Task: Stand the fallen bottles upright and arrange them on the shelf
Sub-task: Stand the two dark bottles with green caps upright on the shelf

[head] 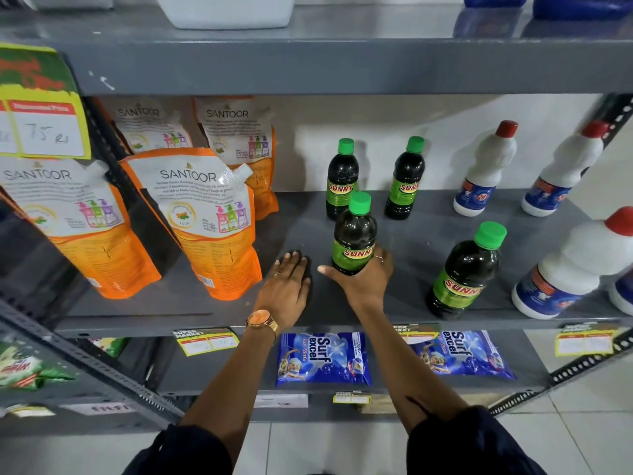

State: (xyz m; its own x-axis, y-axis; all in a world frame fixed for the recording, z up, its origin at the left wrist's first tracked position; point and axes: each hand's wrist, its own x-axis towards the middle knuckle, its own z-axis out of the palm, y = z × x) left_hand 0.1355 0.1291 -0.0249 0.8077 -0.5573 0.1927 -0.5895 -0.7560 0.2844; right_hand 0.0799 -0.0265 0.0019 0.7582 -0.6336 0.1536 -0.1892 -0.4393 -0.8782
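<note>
From your head camera: your right hand [364,281] wraps the base of one dark green-capped plastic Sunny bottle [354,234], upright on the grey metal shelf [404,303]; your left hand [287,289] lies flat, fingers spread, beside it; three more Sunny bottles stand upright; three white red-capped bottles, perhaps a fourth at the edge; four orange Santoor pouches.

Glossy plastic bottle [354,234], matt grey metal shelf [428,234], shiny foil pouches [209,214]
</note>
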